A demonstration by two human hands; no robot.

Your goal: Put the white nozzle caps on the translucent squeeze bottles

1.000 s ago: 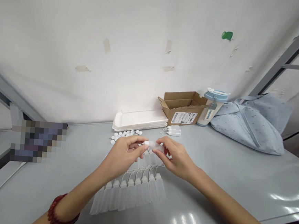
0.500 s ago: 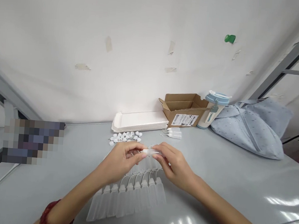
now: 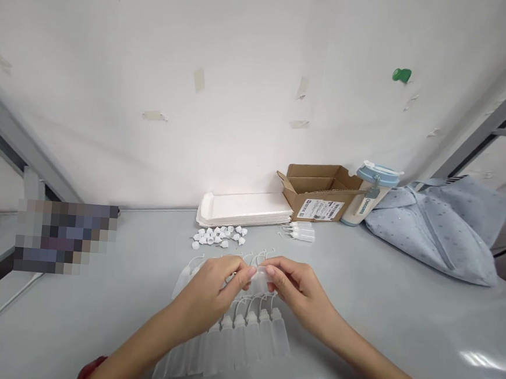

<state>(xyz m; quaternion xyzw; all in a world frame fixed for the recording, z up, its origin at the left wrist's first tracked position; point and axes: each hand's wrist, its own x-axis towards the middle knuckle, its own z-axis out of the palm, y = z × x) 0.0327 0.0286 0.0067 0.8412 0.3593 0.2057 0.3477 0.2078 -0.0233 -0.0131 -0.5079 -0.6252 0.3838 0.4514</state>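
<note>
both hands together over the table (image 3: 400,318), just in front of the body. left hand (image 3: 217,286) and right hand (image 3: 300,289) both pinch one small clear bottle (image 3: 260,273), fingertips closed on it from either side, left at one end, right around the other. bottle held sideways in the air, above the row (image 3: 241,337) of like bottles lying side by side on the table, tips pointing away. cannot tell if the held bottle has its cap on. pile of white caps (image 3: 218,236) just beyond the hands. behind that a stack of white trays (image 3: 247,208) at the wall, a few more bottles (image 3: 300,233) beside it. open box (image 3: 321,189), cup (image 3: 373,193), blue bag (image 3: 437,233) far right.
</note>
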